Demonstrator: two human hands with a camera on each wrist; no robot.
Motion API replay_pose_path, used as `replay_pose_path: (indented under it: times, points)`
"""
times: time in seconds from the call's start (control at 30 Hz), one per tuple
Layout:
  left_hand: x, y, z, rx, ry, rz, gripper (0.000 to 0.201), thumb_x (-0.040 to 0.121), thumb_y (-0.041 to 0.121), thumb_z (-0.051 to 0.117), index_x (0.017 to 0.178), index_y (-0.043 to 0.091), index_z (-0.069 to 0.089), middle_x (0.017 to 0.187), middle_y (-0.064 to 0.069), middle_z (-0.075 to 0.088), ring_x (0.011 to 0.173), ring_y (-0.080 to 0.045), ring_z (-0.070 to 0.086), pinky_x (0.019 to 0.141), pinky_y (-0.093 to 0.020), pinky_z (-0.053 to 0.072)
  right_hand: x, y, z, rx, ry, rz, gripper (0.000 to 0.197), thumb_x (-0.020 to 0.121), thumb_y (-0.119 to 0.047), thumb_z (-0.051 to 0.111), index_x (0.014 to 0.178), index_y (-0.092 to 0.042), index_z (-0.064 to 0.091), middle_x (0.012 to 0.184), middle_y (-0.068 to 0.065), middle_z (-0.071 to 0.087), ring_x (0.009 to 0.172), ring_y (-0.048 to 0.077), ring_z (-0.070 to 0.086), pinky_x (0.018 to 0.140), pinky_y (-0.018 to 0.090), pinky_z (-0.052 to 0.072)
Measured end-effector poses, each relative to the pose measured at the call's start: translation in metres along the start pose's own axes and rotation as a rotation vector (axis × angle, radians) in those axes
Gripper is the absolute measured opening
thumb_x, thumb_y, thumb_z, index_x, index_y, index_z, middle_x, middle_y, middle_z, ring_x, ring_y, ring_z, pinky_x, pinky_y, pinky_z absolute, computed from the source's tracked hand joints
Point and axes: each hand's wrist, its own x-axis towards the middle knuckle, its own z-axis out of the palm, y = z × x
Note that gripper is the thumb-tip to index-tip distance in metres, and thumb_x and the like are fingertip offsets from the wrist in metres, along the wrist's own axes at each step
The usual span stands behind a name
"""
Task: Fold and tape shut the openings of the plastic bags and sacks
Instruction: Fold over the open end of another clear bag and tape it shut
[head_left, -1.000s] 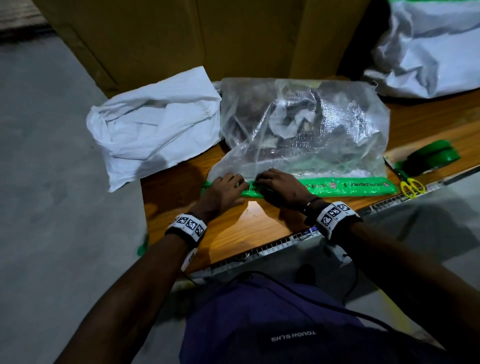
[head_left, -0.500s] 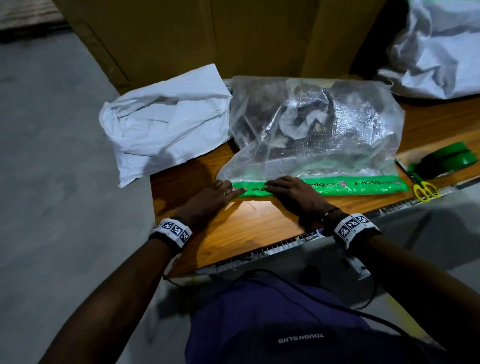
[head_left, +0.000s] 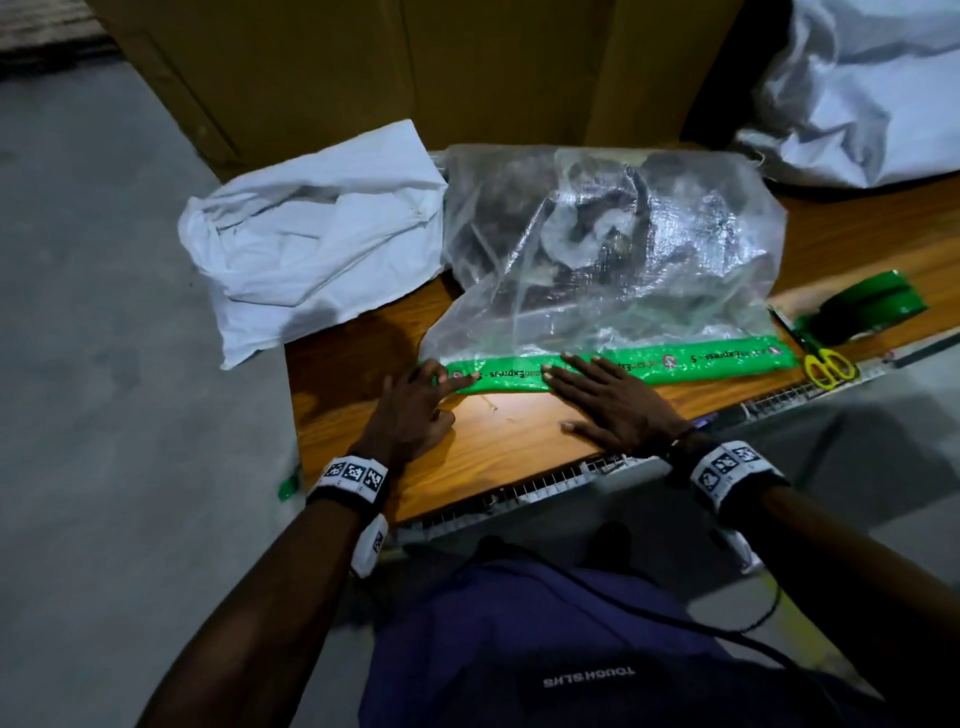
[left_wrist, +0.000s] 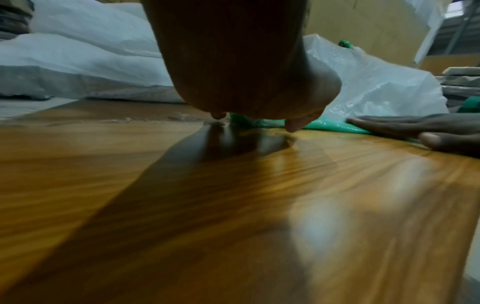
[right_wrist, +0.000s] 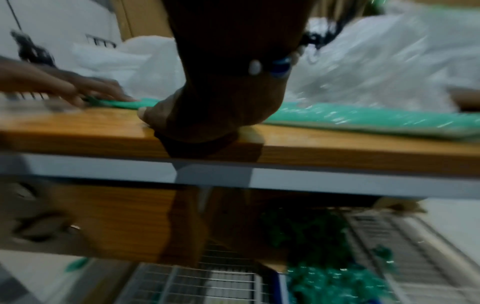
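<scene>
A clear plastic bag (head_left: 608, 249) lies on the wooden table (head_left: 519, 431). Green printed tape (head_left: 675, 358) runs along its folded near edge; the same tape (right_wrist: 363, 117) shows in the right wrist view. My left hand (head_left: 415, 395) lies flat at the tape's left end, fingertips (head_left: 457, 376) pressing on it. My right hand (head_left: 608, 395) lies flat with spread fingers (left_wrist: 405, 123) on the tape near its middle. Neither hand grips anything. A white sack (head_left: 311, 244) lies to the left of the clear bag.
A green tape roll (head_left: 872, 306) and yellow-handled scissors (head_left: 826, 364) lie at the table's right edge. Another white sack (head_left: 872, 93) sits at the back right. Large cardboard boxes (head_left: 415, 67) stand behind the table. Grey floor to the left.
Both hands went from curled on the folded edge to flat. The right hand slid a little right along the tape; the left stays at the tape's left end.
</scene>
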Motion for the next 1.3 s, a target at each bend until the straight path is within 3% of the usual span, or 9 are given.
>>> replay_pose_path:
  times: [0.1, 0.23, 0.33, 0.47, 0.67, 0.87, 1.03, 1.2, 1.3]
  points:
    - [0.001, 0.008, 0.001, -0.015, 0.065, -0.046, 0.062, 0.087, 0.045, 0.053, 0.148, 0.045, 0.051, 0.138, -0.003, 0.05, 0.121, -0.03, 0.053, 0.098, -0.052, 0.033, -0.011, 0.006, -0.004, 0.036, -0.02, 0.037, 0.07, 0.111, -0.06, 0.026, 0.169, -0.026, 0.008, 0.176, -0.008, 0.002, 0.162, 0.017, -0.005, 0.131, 0.046, 0.01]
    - [0.016, 0.059, 0.006, -0.063, 0.309, -0.021, 0.043, 0.085, 0.027, 0.063, 0.126, 0.016, 0.068, 0.124, -0.01, 0.059, 0.113, -0.03, 0.057, 0.096, -0.05, 0.049, -0.007, -0.006, -0.005, 0.074, -0.002, 0.068, 0.069, 0.109, -0.058, 0.018, 0.168, -0.021, 0.018, 0.175, -0.004, 0.01, 0.163, 0.02, 0.0, 0.131, 0.045, 0.007]
    - [0.034, 0.105, 0.019, -0.098, 0.234, 0.129, 0.051, 0.097, 0.029, 0.056, 0.147, 0.019, 0.053, 0.152, -0.007, 0.05, 0.139, -0.026, 0.045, 0.115, -0.048, 0.036, -0.008, -0.003, -0.002, 0.09, 0.005, 0.054, 0.069, 0.109, -0.058, 0.015, 0.168, -0.022, 0.017, 0.175, -0.005, 0.009, 0.163, 0.019, -0.001, 0.131, 0.042, 0.002]
    - [0.04, 0.115, 0.039, -0.129, 0.169, 0.103, 0.056, 0.102, 0.03, 0.047, 0.158, 0.025, 0.044, 0.165, 0.003, 0.04, 0.152, -0.017, 0.034, 0.124, -0.044, 0.026, -0.028, 0.026, -0.002, 0.073, -0.001, 0.017, 0.066, 0.111, -0.056, 0.025, 0.168, -0.025, 0.014, 0.175, -0.008, 0.009, 0.162, 0.012, 0.001, 0.131, 0.04, 0.006]
    - [0.043, 0.124, 0.04, -0.202, 0.274, 0.07, 0.052, 0.095, 0.021, 0.059, 0.147, 0.022, 0.059, 0.155, 0.001, 0.054, 0.144, -0.018, 0.048, 0.118, -0.043, 0.038, -0.13, 0.103, -0.009, 0.097, 0.022, 0.131, 0.065, 0.111, -0.053, 0.03, 0.168, -0.029, 0.011, 0.174, -0.01, 0.015, 0.161, 0.006, 0.007, 0.13, 0.045, 0.016]
    - [0.066, 0.19, 0.045, -0.131, 0.433, -0.012, 0.047, 0.085, 0.011, 0.064, 0.131, 0.008, 0.067, 0.136, -0.014, 0.066, 0.123, -0.032, 0.061, 0.107, -0.045, 0.046, -0.131, 0.103, -0.009, 0.186, 0.109, 0.176, 0.066, 0.11, -0.056, 0.024, 0.167, -0.024, 0.021, 0.174, -0.005, 0.018, 0.16, 0.017, 0.018, 0.125, 0.039, 0.02]
    - [0.108, 0.263, 0.052, -0.042, 0.095, 0.203, 0.064, 0.1, 0.036, 0.046, 0.162, 0.021, 0.036, 0.17, -0.002, 0.03, 0.157, -0.023, 0.026, 0.128, -0.048, 0.017, -0.133, 0.117, 0.004, 0.289, 0.161, 0.282, 0.081, 0.106, -0.067, 0.016, 0.166, -0.013, 0.026, 0.173, 0.006, 0.023, 0.159, 0.024, 0.024, 0.125, 0.045, 0.029]
    - [0.11, 0.227, 0.052, 0.083, 0.002, 0.3, 0.067, 0.104, 0.044, 0.04, 0.167, 0.029, 0.019, 0.173, 0.007, 0.014, 0.16, -0.016, 0.016, 0.127, -0.049, 0.013, -0.14, 0.133, 0.011, 0.269, 0.159, 0.202, 0.072, 0.11, -0.057, 0.028, 0.167, -0.013, 0.021, 0.173, 0.005, 0.02, 0.16, 0.022, 0.02, 0.126, 0.043, 0.027]
    - [0.096, 0.189, 0.05, 0.122, -0.009, 0.244, 0.067, 0.107, 0.049, 0.036, 0.167, 0.034, 0.01, 0.173, 0.011, 0.009, 0.16, -0.015, 0.012, 0.127, -0.052, 0.012, -0.141, 0.137, 0.013, 0.274, 0.158, 0.176, 0.07, 0.111, -0.055, 0.029, 0.167, -0.014, 0.019, 0.174, 0.004, 0.018, 0.161, 0.02, 0.016, 0.128, 0.041, 0.025]
